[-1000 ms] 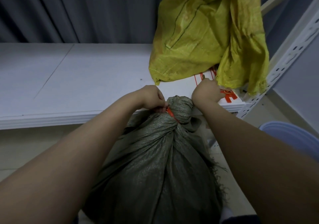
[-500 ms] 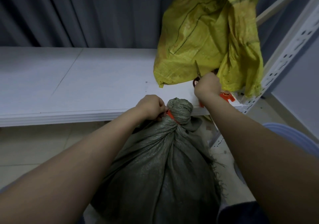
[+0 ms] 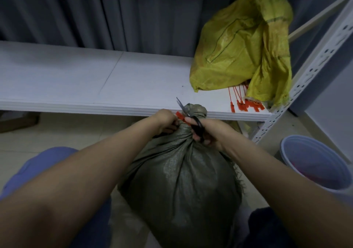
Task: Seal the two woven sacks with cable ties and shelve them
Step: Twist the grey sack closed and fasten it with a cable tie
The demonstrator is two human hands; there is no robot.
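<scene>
Now the grey-green woven sack (image 3: 183, 181) stands between the 2 arms. The left hand (image 3: 165, 120) pinches its red plastic cable tie (image 3: 180, 116), and the right hand (image 3: 212, 133) grips black-handled scissors (image 3: 191, 119) angled across the tail.

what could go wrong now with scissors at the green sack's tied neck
1. The scissors sit right beside the left hand gripping the red cable tie; a slip could nick a finger.
2. Held in the right hand against the bunched neck of the green sack, they might snip the weave or the tie's lock rather than its tail, probably loosening the seal.
</scene>
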